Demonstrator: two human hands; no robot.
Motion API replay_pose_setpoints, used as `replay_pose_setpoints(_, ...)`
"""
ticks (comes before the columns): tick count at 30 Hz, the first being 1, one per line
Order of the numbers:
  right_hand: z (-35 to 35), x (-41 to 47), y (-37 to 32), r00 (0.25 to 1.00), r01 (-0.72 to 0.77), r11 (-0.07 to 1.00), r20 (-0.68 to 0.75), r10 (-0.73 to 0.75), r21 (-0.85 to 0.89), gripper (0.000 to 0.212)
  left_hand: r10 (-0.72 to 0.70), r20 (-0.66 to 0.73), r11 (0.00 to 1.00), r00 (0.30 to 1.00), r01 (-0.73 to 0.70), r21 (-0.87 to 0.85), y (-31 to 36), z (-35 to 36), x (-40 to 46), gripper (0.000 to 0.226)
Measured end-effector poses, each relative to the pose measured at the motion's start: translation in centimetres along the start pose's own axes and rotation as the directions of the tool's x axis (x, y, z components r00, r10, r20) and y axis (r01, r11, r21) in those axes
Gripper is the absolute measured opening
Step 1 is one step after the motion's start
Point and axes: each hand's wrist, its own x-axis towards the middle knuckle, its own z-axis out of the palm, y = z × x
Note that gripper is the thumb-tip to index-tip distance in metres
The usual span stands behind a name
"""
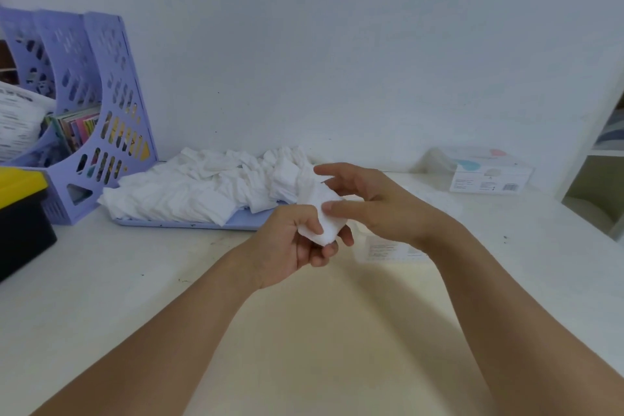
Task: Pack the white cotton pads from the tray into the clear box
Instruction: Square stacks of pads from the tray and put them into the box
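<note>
Plain white wall (337,44); white desk (101,280), lilac file rack (111,105) at left; white shelving (601,159) at right

Probably home desk: file rack (111,105)
</note>
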Motion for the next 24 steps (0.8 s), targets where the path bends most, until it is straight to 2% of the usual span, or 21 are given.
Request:
replay_pose_setpoints(2,0.0,0.2,0.2,1.000,-0.012,1.000,-0.014,0.012,0.020,0.048,-0.006,-0.061,0.999,0.998,0.009,0.047,-0.2,0.3,0.1,0.042)
replay_pose_setpoints(4,-0.2,0.4,0.4,0.998,-0.024,0.997,-0.061,0.029,0.074,0.047,0.010,-0.179,0.999,0.984,-0.002,0.041,-0.2,0.7,0.5,0.034)
replay_pose_setpoints(6,-0.4,0.4,0.3,0.992,-0.042,0.989,-0.113,0.059,0.145,0.047,0.063,-0.269,0.998,0.961,-0.056,0.034,-0.1,1.0,1.0,0.030)
replay_pose_setpoints(8,-0.4,0.3,0.3,0.990,-0.064,0.976,-0.106,0.088,0.210,0.042,0.103,-0.315,0.995,0.943,-0.094,0.043,-0.1,1.2,1.3,0.028)
replay_pose_setpoints(12,-0.4,0.0,0.3,0.995,-0.104,0.944,0.029,0.100,0.312,0.046,0.079,-0.287,0.997,0.955,-0.069,0.046,-0.1,1.1,1.3,0.038)
replay_pose_setpoints(15,-0.8,-0.1,0.4,0.993,-0.116,0.918,0.047,0.106,0.379,0.051,0.097,-0.269,0.995,0.958,-0.101,0.002,-0.2,0.9,1.3,0.052)
replay_pose_setpoints(19,-0.9,0.3,0.5,0.988,-0.075,0.923,-0.094,0.119,0.378,0.050,0.150,-0.293,0.988,0.944,-0.152,0.017,-0.3,0.7,1.6,0.041)
replay_pose_setpoints(24,-1.1,1.0,1.4,0.941,-0.080,0.962,-0.299,0.160,0.262,0.039,0.133,-0.382,0.985,0.915,-0.164,-0.049,-1.0,1.4,2.5,0.020)
